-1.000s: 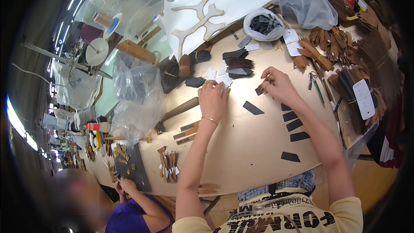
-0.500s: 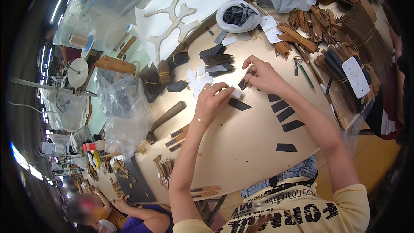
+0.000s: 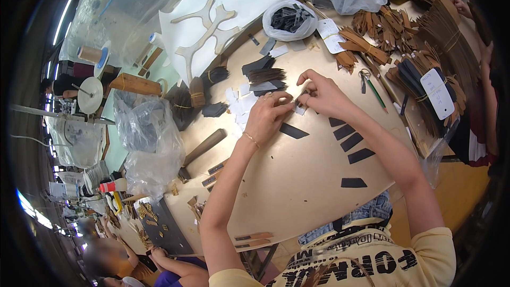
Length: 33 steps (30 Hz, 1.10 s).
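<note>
My left hand and my right hand meet over the table, fingertips almost touching. Between them is a small whitish piece, pinched by my left fingers. The fingers of my right hand are closed on a small dark strip, now mostly hidden by them. Just below my hands lies a black slant-ended strip. More black strips lie in a spaced row below my right hand. Left of my left hand are scattered white pieces. Behind them stand stacks of dark strips.
A plastic bag of black scraps stands at the back. Scissors and a green pencil lie to the right, by tagged brown bundles. At left are a dark bar, a plastic bag and thread spools.
My left hand has moved right, bringing the whitish piece up to the fingers of my right hand. My right hand has stayed nearly in place. The view has shifted slightly.
</note>
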{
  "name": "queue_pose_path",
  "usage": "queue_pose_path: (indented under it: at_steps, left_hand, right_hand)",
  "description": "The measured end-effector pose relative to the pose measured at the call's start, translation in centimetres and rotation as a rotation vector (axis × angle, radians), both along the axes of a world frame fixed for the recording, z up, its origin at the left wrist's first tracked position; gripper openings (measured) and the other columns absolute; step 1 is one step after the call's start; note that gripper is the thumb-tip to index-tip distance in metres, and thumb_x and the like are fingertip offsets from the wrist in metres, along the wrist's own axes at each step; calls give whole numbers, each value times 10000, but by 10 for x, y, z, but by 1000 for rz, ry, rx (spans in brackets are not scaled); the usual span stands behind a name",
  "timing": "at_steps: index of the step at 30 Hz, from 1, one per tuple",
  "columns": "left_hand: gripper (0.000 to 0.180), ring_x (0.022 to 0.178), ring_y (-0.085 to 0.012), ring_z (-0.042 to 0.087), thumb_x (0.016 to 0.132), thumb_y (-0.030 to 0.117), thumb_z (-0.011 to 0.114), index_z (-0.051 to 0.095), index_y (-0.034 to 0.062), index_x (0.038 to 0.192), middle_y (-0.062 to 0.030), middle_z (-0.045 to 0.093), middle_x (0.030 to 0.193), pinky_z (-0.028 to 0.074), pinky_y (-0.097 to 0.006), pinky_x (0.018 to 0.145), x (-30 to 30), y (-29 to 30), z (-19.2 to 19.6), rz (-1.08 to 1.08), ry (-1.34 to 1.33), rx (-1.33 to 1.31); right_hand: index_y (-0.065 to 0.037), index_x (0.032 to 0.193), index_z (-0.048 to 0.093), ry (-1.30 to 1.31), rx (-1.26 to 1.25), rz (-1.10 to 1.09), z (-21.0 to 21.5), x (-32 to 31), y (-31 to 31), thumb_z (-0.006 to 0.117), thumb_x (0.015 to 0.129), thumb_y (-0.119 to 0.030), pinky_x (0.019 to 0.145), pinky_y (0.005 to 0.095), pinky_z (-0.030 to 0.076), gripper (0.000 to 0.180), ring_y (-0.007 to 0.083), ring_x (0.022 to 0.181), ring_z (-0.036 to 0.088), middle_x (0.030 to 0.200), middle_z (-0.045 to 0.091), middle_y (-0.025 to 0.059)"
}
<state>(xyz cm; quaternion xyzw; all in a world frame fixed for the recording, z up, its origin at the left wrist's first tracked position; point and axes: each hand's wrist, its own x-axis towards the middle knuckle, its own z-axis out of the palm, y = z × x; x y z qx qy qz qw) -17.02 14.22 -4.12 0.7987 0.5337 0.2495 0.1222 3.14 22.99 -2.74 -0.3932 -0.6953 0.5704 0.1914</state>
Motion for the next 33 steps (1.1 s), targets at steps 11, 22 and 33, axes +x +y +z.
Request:
queue_pose_path:
  at_steps: [11, 22, 33]
  left_hand:
    - [293, 879, -250, 612, 801, 1, 688, 732, 110, 1069, -85, 621, 1191, 496, -377, 802, 10, -3, 0, 171, -188, -67]
    - [215, 872, -266, 611, 860, 91, 665, 697, 113, 1072, -62, 616, 1155, 467, -402, 797, 10, -20, 4, 107, 189, 79]
    - [302, 857, -254, 612, 812, -12, 653, 718, 89, 1089, -65, 614, 1192, 513, -383, 784, 4, -20, 0, 109, 55, -14]
  right_hand:
    - [-15, 1111, 530, 92, 72, -41, -3, -1, -9, 678, 774, -99, 644, 321, 514, 378, 189, 658, 656, 729, 685, 110]
    - [-35, 1121, 506, 18, 33, -31, 2, -1, -4, 679, 801, -80, 698, 279, 515, 366, 129, 702, 652, 761, 704, 85]
    - [15, 955, 731, -60, 498, 143, 2, -1, -29, 690, 799, -129, 805, 366, 533, 217, 261, 887, 647, 955, 632, 145]
